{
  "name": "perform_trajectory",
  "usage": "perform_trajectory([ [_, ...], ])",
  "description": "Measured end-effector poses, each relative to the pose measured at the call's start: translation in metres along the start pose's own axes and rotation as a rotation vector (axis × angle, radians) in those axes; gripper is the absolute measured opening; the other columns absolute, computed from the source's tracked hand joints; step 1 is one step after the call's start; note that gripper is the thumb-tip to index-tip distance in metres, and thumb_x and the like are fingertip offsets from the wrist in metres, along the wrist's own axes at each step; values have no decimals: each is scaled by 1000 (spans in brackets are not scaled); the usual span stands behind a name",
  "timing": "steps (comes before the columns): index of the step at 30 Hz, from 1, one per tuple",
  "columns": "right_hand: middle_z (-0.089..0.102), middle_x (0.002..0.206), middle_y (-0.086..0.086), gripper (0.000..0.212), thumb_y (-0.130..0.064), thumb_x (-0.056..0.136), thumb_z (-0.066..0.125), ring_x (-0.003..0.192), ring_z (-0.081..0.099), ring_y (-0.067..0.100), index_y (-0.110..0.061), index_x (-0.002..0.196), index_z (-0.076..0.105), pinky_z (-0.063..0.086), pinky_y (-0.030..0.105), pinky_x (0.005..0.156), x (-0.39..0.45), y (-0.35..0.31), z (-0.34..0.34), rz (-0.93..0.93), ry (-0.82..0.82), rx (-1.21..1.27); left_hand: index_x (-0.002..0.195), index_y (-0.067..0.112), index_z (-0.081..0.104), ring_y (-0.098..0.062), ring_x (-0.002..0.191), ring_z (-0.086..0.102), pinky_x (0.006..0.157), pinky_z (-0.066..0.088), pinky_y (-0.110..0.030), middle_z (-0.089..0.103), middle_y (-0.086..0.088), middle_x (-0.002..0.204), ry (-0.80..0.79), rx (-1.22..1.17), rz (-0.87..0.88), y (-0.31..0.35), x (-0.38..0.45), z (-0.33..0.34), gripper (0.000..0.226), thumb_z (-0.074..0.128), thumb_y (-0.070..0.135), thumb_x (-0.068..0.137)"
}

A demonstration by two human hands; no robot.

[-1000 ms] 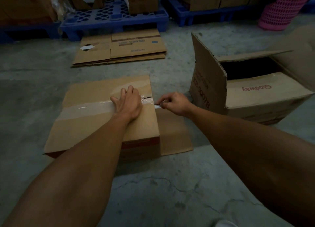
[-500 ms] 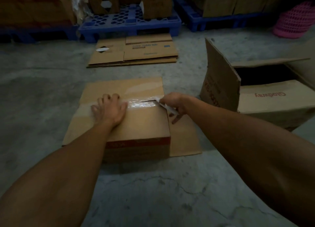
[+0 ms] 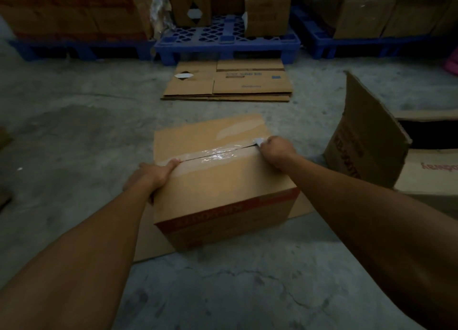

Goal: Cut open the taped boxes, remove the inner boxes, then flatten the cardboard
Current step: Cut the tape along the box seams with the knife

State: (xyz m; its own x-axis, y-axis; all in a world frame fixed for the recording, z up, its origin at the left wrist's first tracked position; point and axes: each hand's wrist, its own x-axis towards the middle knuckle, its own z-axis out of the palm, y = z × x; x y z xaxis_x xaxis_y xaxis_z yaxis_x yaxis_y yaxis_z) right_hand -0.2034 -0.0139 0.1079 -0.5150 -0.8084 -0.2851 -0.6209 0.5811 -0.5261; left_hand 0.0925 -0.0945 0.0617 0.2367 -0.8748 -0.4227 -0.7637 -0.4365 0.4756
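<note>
a taped box (image 3: 218,181) stands on the concrete floor (image 3: 74,136) in the middle of the view, on a flat sheet of cardboard (image 3: 151,240) that shows at its near left and at its right side. a strip of clear tape (image 3: 215,153) runs across the top of the box along the seam between the two flaps, and a dark slit shows along this seam.

the left hand (image 3: 151,175) grips the left edge of the box top; its thumb lies on the top at the left end of the tape and the fingers go down over the side. the right hand (image 3: 276,151) is curled at the right end of the seam and holds a small pale thing (image 3: 259,140) against the tape; what this thing is cannot be told, because the picture is dark and the thing is small.

to the right, close to the taped box, stands an open box (image 3: 366,141) with one flap raised, and a dark opening shows behind the flap. farther away on the floor lies a low stack of flattened cardboard (image 3: 228,84). behind it is a blue pallet (image 3: 223,39) with some brown boxes (image 3: 266,10) on it, and more pallets with boxes stand to the left and to the right along the back.
</note>
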Motion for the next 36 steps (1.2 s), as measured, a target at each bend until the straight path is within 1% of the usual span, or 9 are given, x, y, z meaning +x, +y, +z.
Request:
perform_trajectory([
  [3,54,133,18,56,-52,97,40,118,54,39,-9,129,57,44,46,100,5,12,2,107,127,-66,155,16,16,-47,125,48,97,48,-56,39,-23,148,90,-48,-17,-3,4,10,111,42,87,73],
  [5,49,141,18,58,-50,99,38,126,49,40,-8,136,53,41,47,103,6,17,4,157,89,-111,156,19,12,-45,135,37,108,37,-55,31,-23,152,164,-5,75,7,2,14,93,42,73,86],
  [10,55,139,15,42,-28,105,40,127,52,33,-2,134,56,43,39,106,-12,23,2,186,6,-66,158,32,6,-45,135,35,108,29,-54,24,-23,154,221,69,208,45,-2,27,78,42,59,94],
  [14,56,138,16,39,-16,99,48,128,53,35,-1,135,54,45,43,106,-28,29,0,183,-118,246,158,27,6,-48,133,35,108,29,-55,23,-26,153,236,85,202,46,4,32,80,44,60,95],
  [19,66,123,17,41,-31,95,49,113,62,35,-6,122,66,53,43,97,-23,20,2,134,54,357,158,19,4,-49,132,35,108,30,-55,23,-28,152,241,42,162,38,5,29,91,49,62,92],
  [22,70,110,10,30,-37,91,56,102,64,28,-17,103,75,55,41,92,-15,13,5,23,232,465,154,10,14,-48,128,42,105,32,-52,34,-29,146,315,89,112,20,-1,26,86,44,62,92],
  [27,52,137,11,26,-38,97,50,125,46,26,-26,105,71,39,34,107,-12,-13,20,102,346,522,144,6,31,-40,132,36,106,29,-51,39,-27,143,460,246,180,1,6,5,71,39,51,90],
  [32,38,146,13,24,-46,98,48,133,35,31,-32,102,68,31,41,107,-34,-46,43,185,334,645,146,11,36,-32,142,27,111,23,-61,34,-15,152,269,98,189,10,44,-15,77,39,57,84],
  [36,37,149,12,20,-45,98,49,129,41,34,-32,93,63,33,38,109,-44,-41,60,278,327,686,144,11,41,-36,139,31,109,29,-55,37,-17,149,311,99,243,24,41,-7,67,45,50,90],
])
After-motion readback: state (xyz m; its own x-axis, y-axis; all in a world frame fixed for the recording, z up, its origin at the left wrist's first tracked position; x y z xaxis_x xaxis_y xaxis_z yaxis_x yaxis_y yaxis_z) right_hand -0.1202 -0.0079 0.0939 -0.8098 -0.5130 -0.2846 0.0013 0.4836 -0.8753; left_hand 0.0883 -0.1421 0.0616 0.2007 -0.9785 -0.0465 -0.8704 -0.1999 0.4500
